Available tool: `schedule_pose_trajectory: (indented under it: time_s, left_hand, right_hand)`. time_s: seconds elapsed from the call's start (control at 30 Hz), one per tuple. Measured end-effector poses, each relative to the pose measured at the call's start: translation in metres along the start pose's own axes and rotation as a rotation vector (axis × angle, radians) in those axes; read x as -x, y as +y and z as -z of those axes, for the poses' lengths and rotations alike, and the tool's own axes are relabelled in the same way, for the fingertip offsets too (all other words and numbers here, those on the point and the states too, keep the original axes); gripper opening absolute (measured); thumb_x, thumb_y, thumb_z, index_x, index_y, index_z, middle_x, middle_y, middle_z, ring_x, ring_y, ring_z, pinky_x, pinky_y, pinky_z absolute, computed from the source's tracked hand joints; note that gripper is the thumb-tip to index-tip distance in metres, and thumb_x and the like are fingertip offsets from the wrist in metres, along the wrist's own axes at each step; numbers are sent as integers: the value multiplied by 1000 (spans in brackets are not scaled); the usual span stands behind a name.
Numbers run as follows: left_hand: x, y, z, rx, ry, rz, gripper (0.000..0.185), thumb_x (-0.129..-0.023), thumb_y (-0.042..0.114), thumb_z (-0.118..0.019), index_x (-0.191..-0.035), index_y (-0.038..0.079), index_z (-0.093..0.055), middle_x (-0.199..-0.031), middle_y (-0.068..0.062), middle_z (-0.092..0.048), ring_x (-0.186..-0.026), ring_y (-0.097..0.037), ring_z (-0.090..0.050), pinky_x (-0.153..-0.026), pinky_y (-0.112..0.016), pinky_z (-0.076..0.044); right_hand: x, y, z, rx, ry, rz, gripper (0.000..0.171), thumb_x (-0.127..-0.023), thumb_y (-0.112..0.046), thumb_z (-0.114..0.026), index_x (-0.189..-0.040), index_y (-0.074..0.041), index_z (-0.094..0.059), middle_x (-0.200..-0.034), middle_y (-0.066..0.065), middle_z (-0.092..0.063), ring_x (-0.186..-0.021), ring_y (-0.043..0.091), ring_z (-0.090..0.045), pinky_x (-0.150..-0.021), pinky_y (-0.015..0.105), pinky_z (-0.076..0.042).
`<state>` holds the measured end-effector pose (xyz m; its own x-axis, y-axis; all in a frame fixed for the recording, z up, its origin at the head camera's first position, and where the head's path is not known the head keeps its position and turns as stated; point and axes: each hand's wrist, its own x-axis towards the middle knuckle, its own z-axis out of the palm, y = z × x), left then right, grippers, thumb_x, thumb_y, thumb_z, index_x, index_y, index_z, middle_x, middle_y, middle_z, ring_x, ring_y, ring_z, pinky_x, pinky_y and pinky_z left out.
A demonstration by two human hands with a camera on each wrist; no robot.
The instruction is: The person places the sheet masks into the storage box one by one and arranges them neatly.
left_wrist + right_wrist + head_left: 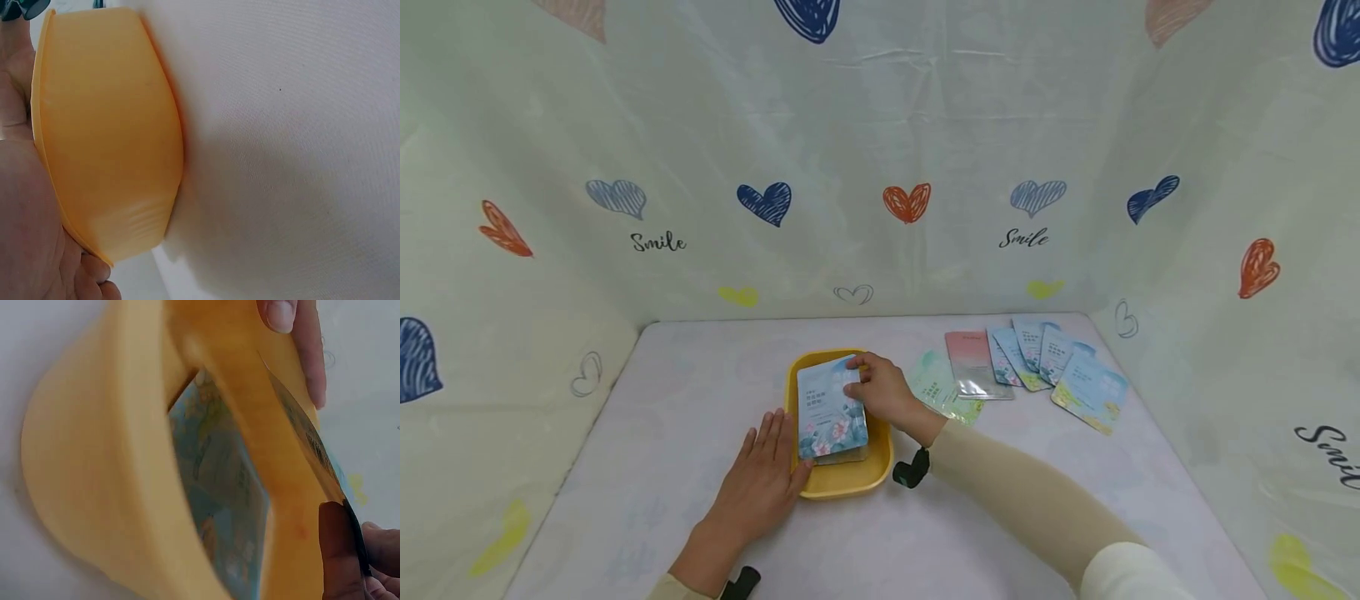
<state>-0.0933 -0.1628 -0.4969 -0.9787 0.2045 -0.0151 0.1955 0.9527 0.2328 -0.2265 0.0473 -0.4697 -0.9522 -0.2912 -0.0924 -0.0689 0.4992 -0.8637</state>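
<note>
My right hand pinches a blue card printed with pink flowers and small text by its right edge. The card is over a yellow tray, tilted in the right wrist view. Under it, another blue card lies inside the tray. Along the tray's left side rests my left hand, its fingers straight and its thumb by the near rim. In the left wrist view the palm is against the rim of the yellow wall.
Right of the tray lie a green card, a clear packet with a pink top overlapping it, and several fanned-out blue cards. A white cloth covers the table. Behind it hangs a heart-printed curtain.
</note>
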Motion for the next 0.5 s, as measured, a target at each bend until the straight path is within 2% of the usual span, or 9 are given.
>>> schedule_pose_trajectory:
  time_s: [0.13, 0.4, 0.5]
  left_hand:
    - [0, 0, 1, 12, -6, -1, 83, -110, 46, -51, -163, -10, -20, -171, -29, -23, -161, -45, -20, -128, -63, -22]
    - [0, -1, -1, 25, -9, -7, 83, -110, 45, -51, -164, -10, -20, -171, -29, -23, -161, -45, -20, -127, -63, -24]
    - [1, -1, -1, 29, -17, 0, 83, -110, 45, -51, -164, -10, -19, -171, -29, -22, -161, -45, -19, -128, -63, -24]
  right_hand:
    - [0, -2, -7, -10, 19, -7, 29, -99, -12, -73, -127, -10, -66, -89, 7, -67, -70, 18, -60, -58, 26, -49]
    - [4, -5, -15, 19, 58, 1, 24, -99, -11, -73, -122, -10, -67, -97, 9, -74, -77, 17, -65, -69, 31, -60]
    - [3, -5, -16, 26, 46, 5, 26, -99, -12, -74, -124, -10, -67, -94, 8, -73, -75, 18, -63, -65, 29, -56]
